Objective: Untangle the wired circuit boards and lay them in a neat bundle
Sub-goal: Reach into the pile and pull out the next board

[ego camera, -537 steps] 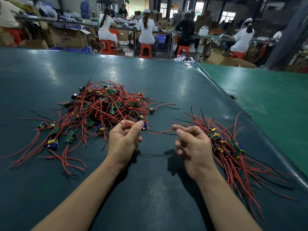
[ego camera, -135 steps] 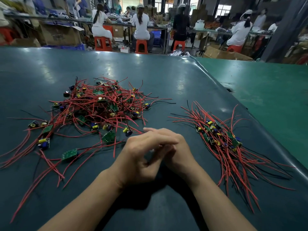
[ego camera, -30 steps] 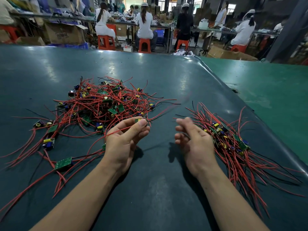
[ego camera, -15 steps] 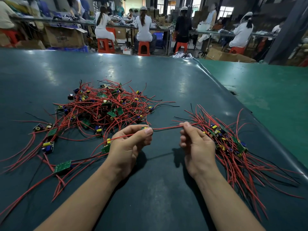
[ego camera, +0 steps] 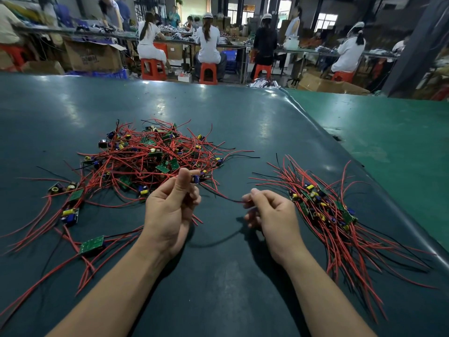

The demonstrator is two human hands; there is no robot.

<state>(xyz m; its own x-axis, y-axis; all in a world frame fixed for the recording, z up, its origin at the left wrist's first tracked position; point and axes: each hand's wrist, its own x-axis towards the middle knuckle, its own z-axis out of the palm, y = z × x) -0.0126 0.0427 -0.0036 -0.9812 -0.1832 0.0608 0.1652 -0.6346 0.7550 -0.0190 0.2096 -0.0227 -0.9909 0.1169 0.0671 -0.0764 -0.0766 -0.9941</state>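
Your left hand (ego camera: 171, 210) lifted since half a second ago — it pinched a board (ego camera: 197, 178) mid-bench while your right hand (ego camera: 272, 212) pinched its wire (ego camera: 224, 197), between tangle (ego camera: 150, 159) and bundle (ego camera: 325, 215).

1. A tangled heap of wired boards (ego camera: 148, 156) lies on the table (ego camera: 218, 276), left of centre.
2. A neater bundle (ego camera: 325, 215) lies to the right, apart from the heap.
3. Between them, nearer the viewer, are the left hand (ego camera: 170, 207) and right hand (ego camera: 272, 215).
4. One wire (ego camera: 218, 195) spans both hands.
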